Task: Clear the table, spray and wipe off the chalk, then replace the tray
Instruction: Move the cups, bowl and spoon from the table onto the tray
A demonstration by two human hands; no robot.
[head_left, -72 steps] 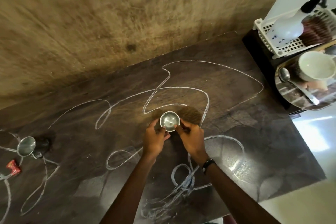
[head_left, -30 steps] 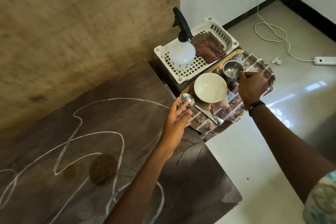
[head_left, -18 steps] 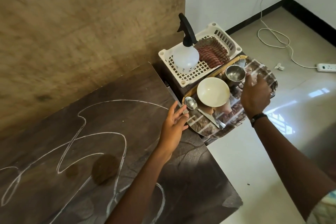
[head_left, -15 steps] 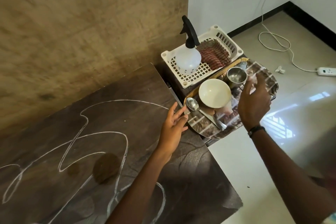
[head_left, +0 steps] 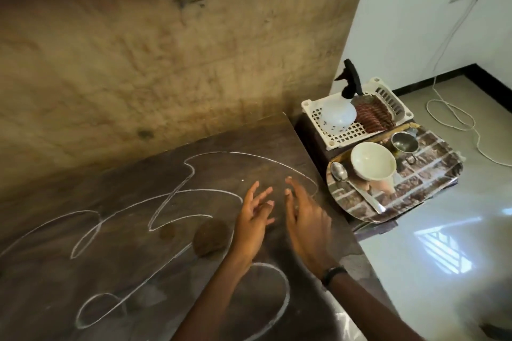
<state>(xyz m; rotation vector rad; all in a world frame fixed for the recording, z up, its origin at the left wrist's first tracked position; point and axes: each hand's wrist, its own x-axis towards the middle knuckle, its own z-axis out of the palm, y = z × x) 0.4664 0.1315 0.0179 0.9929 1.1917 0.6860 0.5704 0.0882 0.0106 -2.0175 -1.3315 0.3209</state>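
table (head_left: 138,271): big dark slab filling the lower left, butted up against the brown wall. Its right edge runs from near the basket corner down toward the viewer.
chalk (head_left: 194,194): white loopy scribble all over the top, nothing wiped yet. So I'd say we're in the clearing stage or just at the end of it; I can't see the table's far left end, so can't tell if stuff is left there.
tray (head_left: 432,185): patterned, parked on a low dark stand just off the table's right edge, up and to the right of both hands. Long axis runs diagonally, near-left to far-right. It's carrying a cream bowl (head_left: 372,159), a steel cup (head_left: 404,142) and a spoon (head_left: 352,188) whose handle points down-right.
basket (head_left: 343,134): white plastic, just behind the tray, touching or almost.
spray bottle (head_left: 339,113): sitting in the basket, white body, black trigger head sticking up and tilted left. That's my guess for the next grab.
right hand (head_left: 307,219): over the table, fingers straight and loose, holding nothing. It's the nearer one to the bottle, so the reach goes up-right, past the tray.
left hand (head_left: 253,219): right beside it, fingers spread, also holding nothing.
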